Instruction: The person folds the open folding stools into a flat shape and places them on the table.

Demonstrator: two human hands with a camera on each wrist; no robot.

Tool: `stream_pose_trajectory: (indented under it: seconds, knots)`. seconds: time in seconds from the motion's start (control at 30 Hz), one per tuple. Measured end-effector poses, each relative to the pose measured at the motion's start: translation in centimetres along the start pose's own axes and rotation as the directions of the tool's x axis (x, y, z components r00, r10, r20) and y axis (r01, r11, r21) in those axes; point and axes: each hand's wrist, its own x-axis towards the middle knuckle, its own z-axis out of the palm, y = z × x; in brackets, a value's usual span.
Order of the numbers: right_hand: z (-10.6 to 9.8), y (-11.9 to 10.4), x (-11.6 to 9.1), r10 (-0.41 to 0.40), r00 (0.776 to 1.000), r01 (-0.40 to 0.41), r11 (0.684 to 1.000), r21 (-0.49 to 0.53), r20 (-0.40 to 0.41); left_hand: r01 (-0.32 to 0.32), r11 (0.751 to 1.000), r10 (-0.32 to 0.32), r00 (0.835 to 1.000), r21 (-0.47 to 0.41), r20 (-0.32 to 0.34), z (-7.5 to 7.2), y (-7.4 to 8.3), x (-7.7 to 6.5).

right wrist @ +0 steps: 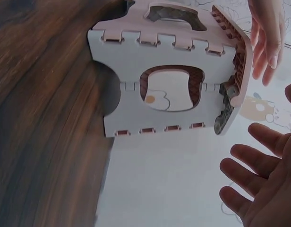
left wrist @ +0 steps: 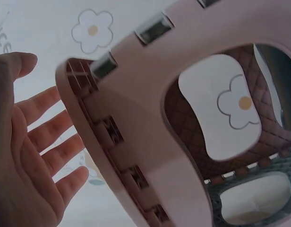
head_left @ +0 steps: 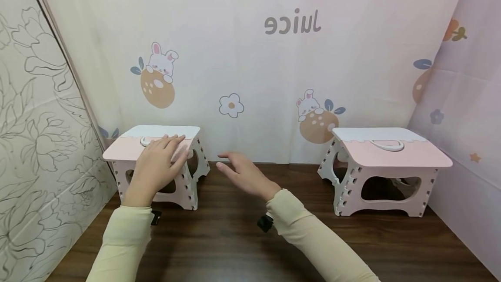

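Left stool (head_left: 127, 149) is the reference. It stands unfolded and upright on the table (head_left: 231, 238), pink and white top facing up, oval cut-outs in its sides.

Left hand (head_left: 158, 163) is over the left stool's top, palm down, fingers extended and slightly spread, thumb out to the side, gripping nothing. Fingers lie close by the white handle (head_left: 143, 142) on that top. Contact is hard to call: head view overlaps hand and top, though right wrist view seems to show a small gap.

Right hand (head_left: 247, 176) is in the air just right of the left stool — fingers out straight, thumb apart from the index finger, nothing held. Right wrist view has its palm and spread fingers beside the left stool's top edge, clear of it.

Right stool (head_left: 391, 159): same type, also upright and unfolded, well apart from the left stool, on the far side of the right hand. Its handle (head_left: 387, 146) lies on the top.

Behind the left stool: back sheet (head_left: 254, 68) with a mirrored "Juice", a flower print (head_left: 231, 105) and rabbit prints. Left of it: side sheet (head_left: 39, 138) with line-drawn flowers.

Nearer the wearer than the left stool: two pale yellow sleeves (head_left: 125, 234), one per arm — plus a small black block (head_left: 265, 223) under the right cuff.
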Motion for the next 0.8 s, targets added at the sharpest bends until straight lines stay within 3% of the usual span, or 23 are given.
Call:
stream_pose_trajectory:
  seconds: [0.5,0.8]
  knots:
    - [1.6,-1.3,1.0,0.083,0.992,-0.103,0.969,0.226,0.097,0.039,0.999,-0.04,0.995,-0.011,-0.092,-1.1,-2.8,-1.3]
    - [1.8,-1.5,1.7,0.142,0.975,-0.187,0.94,0.284,0.173,0.136,0.991,-0.135,0.991,0.011,-0.019,-2.0,-5.2,-1.9]
